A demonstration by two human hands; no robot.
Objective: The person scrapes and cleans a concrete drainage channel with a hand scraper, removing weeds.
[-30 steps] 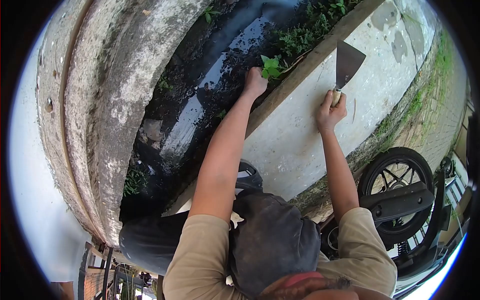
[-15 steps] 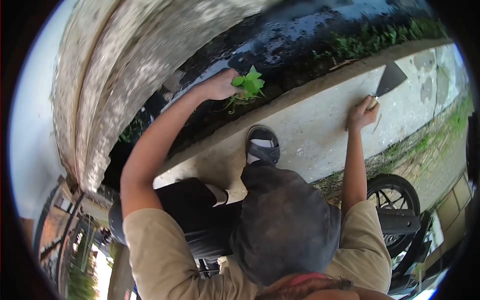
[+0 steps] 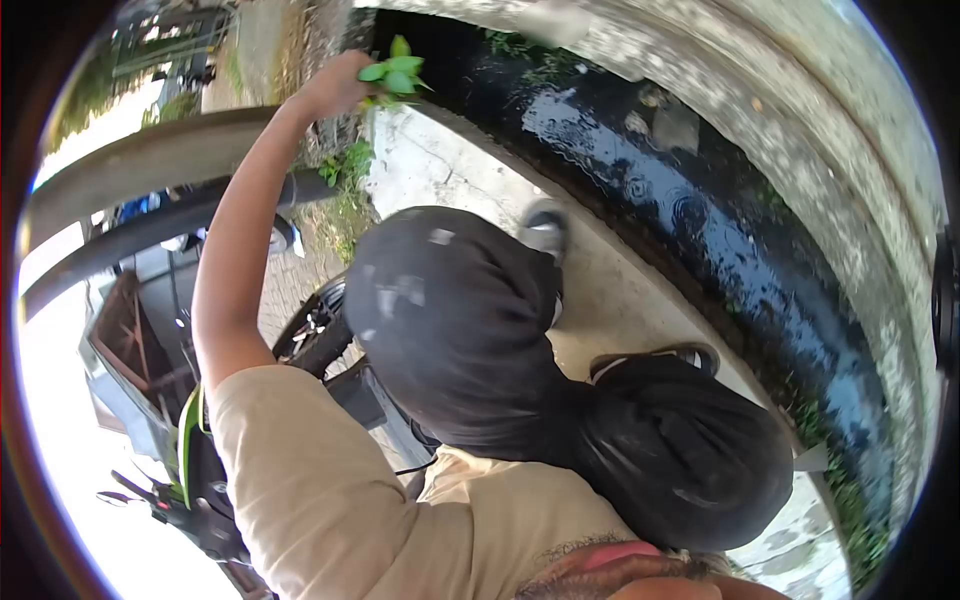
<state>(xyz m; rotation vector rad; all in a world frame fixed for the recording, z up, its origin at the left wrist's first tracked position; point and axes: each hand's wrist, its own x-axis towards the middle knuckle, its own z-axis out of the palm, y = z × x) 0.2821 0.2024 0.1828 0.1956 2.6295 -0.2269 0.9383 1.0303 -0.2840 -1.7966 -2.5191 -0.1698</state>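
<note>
Left grip (image 3: 342, 86) wrapped round leafy plant (image 3: 398, 74), near concrete ledge (image 3: 425, 165).

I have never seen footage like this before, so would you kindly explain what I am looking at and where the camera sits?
There is no machine here: a person works with two bare hands. Every picture comes from one camera worn on the person's head, looking forward and down, so you see their own arms and knees; the scene looks curved towards the rim. In the current view, the left hand is stretched out, holding a leafy green plant. The right hand is out of sight, so I cannot say what it holds. The person is on a pale concrete ledge, with a ditch of dark water running alongside.
</note>
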